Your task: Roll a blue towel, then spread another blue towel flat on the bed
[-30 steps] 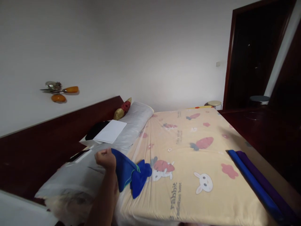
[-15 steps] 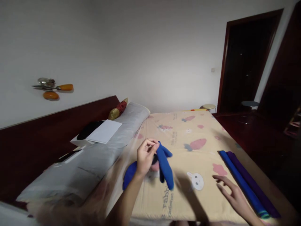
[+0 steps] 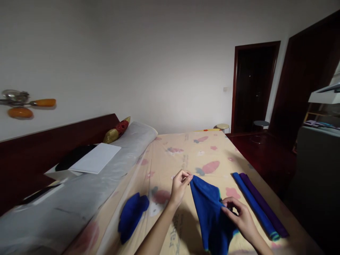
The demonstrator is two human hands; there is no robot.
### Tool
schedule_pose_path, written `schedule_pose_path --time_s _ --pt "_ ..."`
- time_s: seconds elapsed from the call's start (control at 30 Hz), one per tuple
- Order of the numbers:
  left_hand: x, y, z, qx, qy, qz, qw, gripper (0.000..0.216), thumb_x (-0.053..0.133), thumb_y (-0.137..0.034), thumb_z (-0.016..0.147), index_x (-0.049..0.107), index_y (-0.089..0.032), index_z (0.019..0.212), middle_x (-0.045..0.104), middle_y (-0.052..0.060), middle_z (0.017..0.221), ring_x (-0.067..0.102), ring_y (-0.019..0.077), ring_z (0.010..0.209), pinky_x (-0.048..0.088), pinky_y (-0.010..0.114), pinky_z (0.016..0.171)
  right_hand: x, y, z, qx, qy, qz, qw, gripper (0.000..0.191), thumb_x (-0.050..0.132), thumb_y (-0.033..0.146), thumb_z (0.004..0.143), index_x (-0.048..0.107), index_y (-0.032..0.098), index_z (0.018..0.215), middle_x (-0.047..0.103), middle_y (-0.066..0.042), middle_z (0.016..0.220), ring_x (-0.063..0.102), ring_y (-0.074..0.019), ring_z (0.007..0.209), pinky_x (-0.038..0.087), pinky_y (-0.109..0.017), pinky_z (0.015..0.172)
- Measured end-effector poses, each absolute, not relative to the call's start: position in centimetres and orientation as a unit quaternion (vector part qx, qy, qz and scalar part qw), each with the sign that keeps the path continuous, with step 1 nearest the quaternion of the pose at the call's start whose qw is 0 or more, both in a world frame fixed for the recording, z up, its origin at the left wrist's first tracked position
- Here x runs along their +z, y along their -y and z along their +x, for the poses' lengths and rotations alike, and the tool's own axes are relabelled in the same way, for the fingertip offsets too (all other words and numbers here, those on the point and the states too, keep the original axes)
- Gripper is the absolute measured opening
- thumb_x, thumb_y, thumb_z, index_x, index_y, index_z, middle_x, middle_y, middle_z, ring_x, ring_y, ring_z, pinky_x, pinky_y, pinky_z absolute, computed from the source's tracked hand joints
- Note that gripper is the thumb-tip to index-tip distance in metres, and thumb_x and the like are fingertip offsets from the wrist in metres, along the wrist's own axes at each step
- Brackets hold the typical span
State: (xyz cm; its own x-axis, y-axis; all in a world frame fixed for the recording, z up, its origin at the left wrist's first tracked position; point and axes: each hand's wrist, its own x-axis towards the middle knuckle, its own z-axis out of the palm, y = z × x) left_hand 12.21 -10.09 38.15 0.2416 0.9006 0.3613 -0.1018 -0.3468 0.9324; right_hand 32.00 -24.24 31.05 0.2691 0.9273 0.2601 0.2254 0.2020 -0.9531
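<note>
At far left, a white flat panel point(image 3: 97, 158) rests on a grey pillow point(image 3: 79, 193) beside a dark headboard point(image 3: 29, 156). A crumpled dark blue piece of fabric point(image 3: 132, 216) lies on the patterned bed point(image 3: 164, 166), apart from both hands. To its right, the person's left hand point(image 3: 180, 187) pinches the top corner of a blue cloth point(image 3: 205, 205) between thumb and fingers, holding it up over the near part of the bed. The cloth's long axis slopes down from that corner, a little rightward, its lower end pointing toward the wearer. It looks light, soft and limp, unlikely to break; its corners and green-trimmed edges seem the best places to grip. The right hand point(image 3: 239, 216) has thumb and fingers closed on the cloth's right edge. Beyond lie a blue roll point(image 3: 255, 207) and a purple roll point(image 3: 264, 205), side by side, lengthwise.
</note>
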Motion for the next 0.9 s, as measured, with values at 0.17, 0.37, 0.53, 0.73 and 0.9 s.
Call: schedule_pose_path --time_s 0.17,0.37,0.53,0.73,0.9 --pt "36.7 9.4 12.9 0.514 -0.325 0.636 0.475 0.032 0.070 -0.046 0.071 0.050 -0.021 0.067 0.058 -0.002 0.078 0.052 0.0102 0.064 0.040 0.023 0.056 30.4 24.0 31.7 0.341 0.476 -0.546 0.599 0.033 0.069 0.054 0.070 0.068 0.022 0.078 0.062 -0.001 0.068 0.056 -0.0165 0.065 0.043 -0.027 0.058" --pt "35.2 9.0 13.0 0.491 -0.344 0.664 0.447 0.031 0.069 -0.046 0.071 0.053 -0.021 0.064 0.060 -0.001 0.074 0.057 0.0135 0.073 0.043 0.026 0.067 31.0 23.9 31.3 0.369 0.362 -0.519 0.681 0.041 0.076 0.058 0.058 0.068 0.022 0.076 0.065 -0.002 0.072 0.059 -0.0193 0.070 0.049 -0.029 0.063" --pt "34.8 9.9 13.2 0.455 -0.342 0.695 0.438 0.021 0.070 -0.040 0.070 0.062 -0.021 0.074 0.062 0.001 0.085 0.058 0.0152 0.077 0.043 0.026 0.064 30.3 23.5 31.5 0.406 0.281 -0.507 0.706 0.037 0.077 0.053 0.060 0.067 0.023 0.079 0.068 -0.002 0.080 0.061 -0.0193 0.076 0.049 -0.027 0.066" --pt "36.3 15.0 13.8 0.237 -0.281 0.820 0.439 0.019 0.061 -0.040 0.079 0.063 -0.023 0.084 0.063 0.000 0.080 0.058 0.0148 0.076 0.045 0.027 0.069 29.5 22.9 31.5 0.383 0.227 -0.522 0.728 0.041 0.080 0.052 0.055 0.068 0.022 0.080 0.070 -0.002 0.088 0.063 -0.0219 0.087 0.050 -0.030 0.075" --pt "33.0 19.0 15.3 0.140 -0.247 0.881 0.379 0.083 0.084 -0.042 0.051 0.048 -0.030 0.125 0.055 0.007 0.126 0.053 0.0268 0.114 0.044 0.040 0.099 30.5 22.9 31.0 0.383 0.180 -0.505 0.753 0.039 0.079 0.051 0.056 0.067 0.025 0.082 0.069 0.002 0.083 0.064 -0.0192 0.080 0.051 -0.028 0.068"
